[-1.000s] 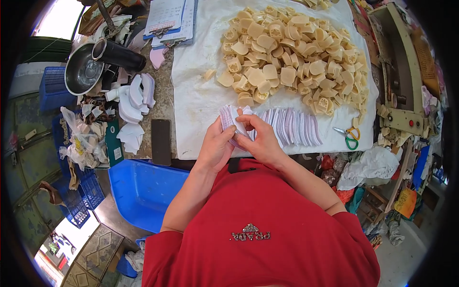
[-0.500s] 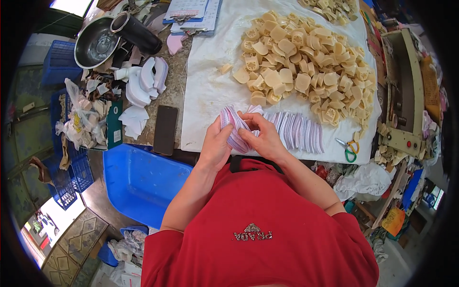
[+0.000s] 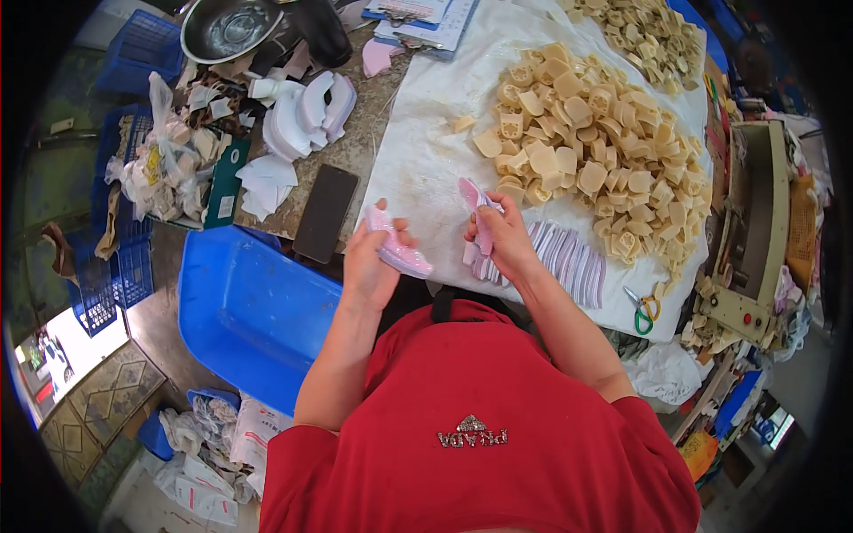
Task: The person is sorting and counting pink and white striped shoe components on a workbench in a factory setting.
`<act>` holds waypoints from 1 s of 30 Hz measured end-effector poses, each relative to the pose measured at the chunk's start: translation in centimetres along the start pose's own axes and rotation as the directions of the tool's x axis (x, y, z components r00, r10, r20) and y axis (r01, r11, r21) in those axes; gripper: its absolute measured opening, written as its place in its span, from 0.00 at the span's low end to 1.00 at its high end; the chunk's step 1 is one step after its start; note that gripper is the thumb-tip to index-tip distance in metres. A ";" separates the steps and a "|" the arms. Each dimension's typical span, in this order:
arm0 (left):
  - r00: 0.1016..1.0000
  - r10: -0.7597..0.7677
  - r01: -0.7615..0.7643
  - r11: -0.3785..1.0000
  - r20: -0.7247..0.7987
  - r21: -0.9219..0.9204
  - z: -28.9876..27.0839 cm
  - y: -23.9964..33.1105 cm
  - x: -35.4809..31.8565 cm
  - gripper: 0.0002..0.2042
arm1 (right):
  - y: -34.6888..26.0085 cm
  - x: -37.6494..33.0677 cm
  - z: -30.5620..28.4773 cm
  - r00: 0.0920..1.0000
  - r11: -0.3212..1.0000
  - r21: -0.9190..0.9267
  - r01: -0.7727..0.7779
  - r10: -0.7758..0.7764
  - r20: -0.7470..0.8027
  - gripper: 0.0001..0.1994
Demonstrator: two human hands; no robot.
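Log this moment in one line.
left hand: holds pink pieces; right hand: holds pink bundle; hands: apart; nearby: row of pale pieces, beige pile

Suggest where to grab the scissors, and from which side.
Probably best to take the scissors by the green and orange handle loops, coming from the near right with the right hand once it's free: the loops sit toward the person, and the blades point away to the left.

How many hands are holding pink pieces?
2. The left hand holds one bunch of pink pieces; the right hand holds another bunch beside the row of pale pieces. Some fingers are partly hidden.
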State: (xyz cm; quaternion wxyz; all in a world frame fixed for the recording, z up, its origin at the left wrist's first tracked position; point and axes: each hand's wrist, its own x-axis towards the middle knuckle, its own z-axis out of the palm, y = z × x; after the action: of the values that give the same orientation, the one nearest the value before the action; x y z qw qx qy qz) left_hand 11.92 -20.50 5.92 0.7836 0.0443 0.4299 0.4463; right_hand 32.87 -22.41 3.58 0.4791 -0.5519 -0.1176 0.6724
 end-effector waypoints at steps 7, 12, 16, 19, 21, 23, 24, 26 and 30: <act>0.971 0.239 -0.182 0.746 -0.003 0.641 -2.3 0.5 -1.1 0.24 | 4.8 3.5 1.9 0.989 0.461 -0.878 0.129 -0.128 0.078 0.25; 0.893 0.326 -0.375 0.155 0.311 0.914 -2.4 -0.6 -2.2 0.20 | 4.4 1.2 2.2 0.921 0.306 -0.900 0.309 -0.333 0.203 0.24; 0.677 0.198 -0.585 -0.440 0.709 0.681 -1.6 -1.2 -2.5 0.23 | -0.5 -2.9 4.0 0.972 0.635 -0.747 0.196 -0.026 0.232 0.20; 0.630 0.155 -0.695 -0.324 0.761 0.641 0.4 -2.1 -2.9 0.24 | -1.0 -5.2 4.3 0.923 0.810 -0.587 -0.002 0.228 0.311 0.14; 0.640 0.139 -0.706 -0.281 0.755 0.650 1.5 -1.9 -2.7 0.25 | -0.7 -5.5 3.9 0.943 0.824 -0.565 0.037 0.159 0.293 0.10; 0.531 0.478 -0.569 -0.411 0.700 0.712 3.0 -1.6 -2.6 0.26 | -0.8 -6.0 3.4 0.966 0.934 -0.350 0.068 0.026 0.258 0.09; 0.558 0.623 -0.508 -0.265 0.547 0.820 2.8 -1.9 -2.3 0.23 | -1.1 -6.2 3.2 0.966 0.935 -0.348 0.068 0.025 0.258 0.09; 0.800 0.541 -0.516 0.403 0.258 0.756 2.0 -2.4 -1.2 0.21 | -1.9 -6.7 3.0 0.971 0.996 -0.063 -0.067 0.079 0.224 0.09; 0.937 -0.097 0.095 0.995 0.336 0.021 3.0 -1.7 -1.7 0.22 | -1.3 -7.3 2.0 0.965 0.994 -0.018 -0.108 0.109 0.239 0.08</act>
State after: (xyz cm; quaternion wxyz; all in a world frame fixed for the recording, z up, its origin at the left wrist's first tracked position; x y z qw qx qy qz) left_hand 14.82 -21.87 8.12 0.8662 0.1006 0.2926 0.3924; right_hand 31.28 -26.62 9.77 0.4224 -0.4733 -0.1458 0.7591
